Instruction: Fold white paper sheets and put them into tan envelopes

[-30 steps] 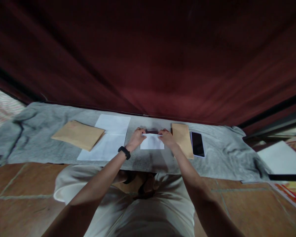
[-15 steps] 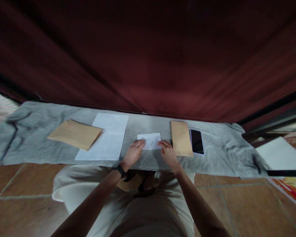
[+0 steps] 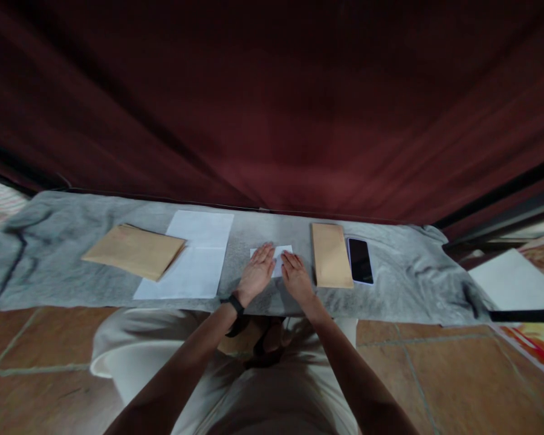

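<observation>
A small folded white paper (image 3: pixel 281 251) lies on a grey cloth (image 3: pixel 390 284) in front of me. My left hand (image 3: pixel 256 273), with a black band at the wrist, rests flat on the paper's left part, fingers stretched out. My right hand (image 3: pixel 294 277) lies flat on the paper's right part, fingers together and extended. Most of the paper is hidden under both palms. A tan envelope (image 3: pixel 330 263) lies just right of my right hand.
A dark phone (image 3: pixel 360 260) lies right of the tan envelope. At the left are white sheets (image 3: pixel 193 257) with a second tan envelope (image 3: pixel 133 251) partly over them. A dark red curtain (image 3: pixel 272 109) hangs behind. Tiled floor (image 3: pixel 457 374) lies below; white board (image 3: pixel 512 281) at right.
My hands first held the paper's far edge, then drew back to its near edge, and now lie flat on top of it, pressing it down. The view shifted slightly.
</observation>
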Available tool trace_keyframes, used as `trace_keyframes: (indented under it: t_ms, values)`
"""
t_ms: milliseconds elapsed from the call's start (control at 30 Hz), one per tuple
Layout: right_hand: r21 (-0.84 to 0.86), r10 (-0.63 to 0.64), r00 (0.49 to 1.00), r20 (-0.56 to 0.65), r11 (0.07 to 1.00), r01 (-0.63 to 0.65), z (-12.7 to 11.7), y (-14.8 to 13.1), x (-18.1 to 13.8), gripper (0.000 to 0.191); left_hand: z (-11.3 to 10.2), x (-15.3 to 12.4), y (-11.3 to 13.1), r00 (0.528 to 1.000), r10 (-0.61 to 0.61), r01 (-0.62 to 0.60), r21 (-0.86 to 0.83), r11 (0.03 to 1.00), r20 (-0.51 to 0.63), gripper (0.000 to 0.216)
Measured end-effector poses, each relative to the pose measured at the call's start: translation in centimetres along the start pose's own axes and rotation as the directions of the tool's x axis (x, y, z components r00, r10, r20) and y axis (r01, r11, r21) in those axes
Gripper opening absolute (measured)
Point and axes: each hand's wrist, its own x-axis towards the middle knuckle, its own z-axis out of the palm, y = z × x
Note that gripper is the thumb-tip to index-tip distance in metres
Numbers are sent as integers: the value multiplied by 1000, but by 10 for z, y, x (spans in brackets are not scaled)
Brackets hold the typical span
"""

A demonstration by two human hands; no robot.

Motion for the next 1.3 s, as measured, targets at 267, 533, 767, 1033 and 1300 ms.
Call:
trace_keyframes:
  t_ms: [267, 533, 767, 1033, 1300]
  values:
    - [-62, -24, 999, 36, 998, 26, 10, -22, 22, 52, 28, -1, -1, 990, 119, -131, 194, 972, 72, 62]
    - [-143, -31, 999, -29, 989, 27, 17, -9, 3, 57, 20, -13, -4, 998, 62, -64, 213, 975, 20, 58]
    - [-160, 29, 998, -53, 986, -37, 18, -6, -2, 64, 14, -24, -11, 1000, -19, 23, 201, 979, -24, 60]
    - [-165, 81, 995, -57, 982, -89, 13, -8, -7, 62, 5, -36, -17, 995, -88, 96, 195, 976, -48, 61]
    - [-157, 111, 992, -63, 980, -120, 7, -10, -14, 61, 6, -45, -24, 983, -145, 161, 157, 974, -109, 62]
